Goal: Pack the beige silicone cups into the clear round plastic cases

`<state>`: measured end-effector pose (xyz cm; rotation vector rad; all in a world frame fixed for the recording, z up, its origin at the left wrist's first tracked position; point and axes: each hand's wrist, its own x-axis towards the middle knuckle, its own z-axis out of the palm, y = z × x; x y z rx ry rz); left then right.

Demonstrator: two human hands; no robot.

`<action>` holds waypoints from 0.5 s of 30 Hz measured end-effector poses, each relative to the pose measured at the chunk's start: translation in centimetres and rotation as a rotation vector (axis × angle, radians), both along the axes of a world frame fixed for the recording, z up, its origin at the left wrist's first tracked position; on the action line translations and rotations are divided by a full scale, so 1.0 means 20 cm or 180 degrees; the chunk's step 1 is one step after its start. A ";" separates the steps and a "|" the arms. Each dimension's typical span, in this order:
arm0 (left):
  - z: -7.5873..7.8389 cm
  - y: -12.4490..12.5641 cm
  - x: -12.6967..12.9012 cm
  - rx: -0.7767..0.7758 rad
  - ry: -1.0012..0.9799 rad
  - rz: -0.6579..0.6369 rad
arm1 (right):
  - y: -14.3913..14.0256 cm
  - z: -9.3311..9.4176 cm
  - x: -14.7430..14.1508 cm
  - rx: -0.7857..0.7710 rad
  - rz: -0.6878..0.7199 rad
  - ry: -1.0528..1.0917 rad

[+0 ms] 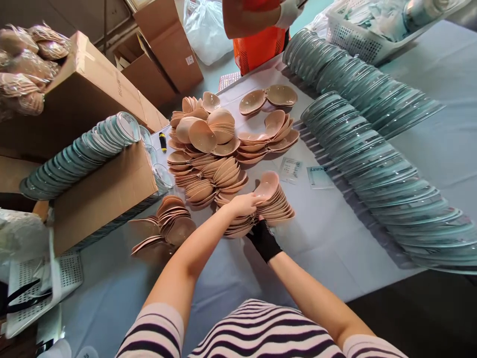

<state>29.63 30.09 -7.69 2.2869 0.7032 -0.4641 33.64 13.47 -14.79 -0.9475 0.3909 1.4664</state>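
Both hands on the near stack of pink cups (pixel 274 206) at mid table. Left hand (pixel 244 204) bare, lying on top of stack's left side, fingers curled over top cup, holding it. Right hand (pixel 264 239) in black glove, tucked under stack's near edge, fingers hidden, so can't tell how tight. Stack sits on pale blue table (pixel 335 238), just in front of person, w/ striped sleeves at bottom. More pink cups in piles (pixel 208 154) right behind, touching each other; another fanned pile (pixel 171 223) to the left, near a cardboard box (pixel 104 194). Long rows of clear shells (pixel 383 174) lie on right side of table, well apart from hands. Another row of clear shells (pixel 78 154) leans on box at left. Two small clear packets (pixel 305 173) lie flat between pink stack & right rows. White basket (pixel 357 40) at far right corner. Another person in orange (pixel 257 30) at far end, only part showing.
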 end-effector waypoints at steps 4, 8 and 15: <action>0.00 0.09 0.26 0.0193 -0.0188 -0.0082 | 0.08 -0.03 0.21 -0.0050 -0.0024 -0.0254; 0.04 0.21 0.41 0.0631 -0.0244 0.0224 | 0.26 -0.07 0.41 -0.0035 -0.0050 -0.0551; 0.04 0.14 0.19 0.1030 -0.0223 0.1726 | 0.49 -0.15 0.57 0.0387 -0.0410 -0.1090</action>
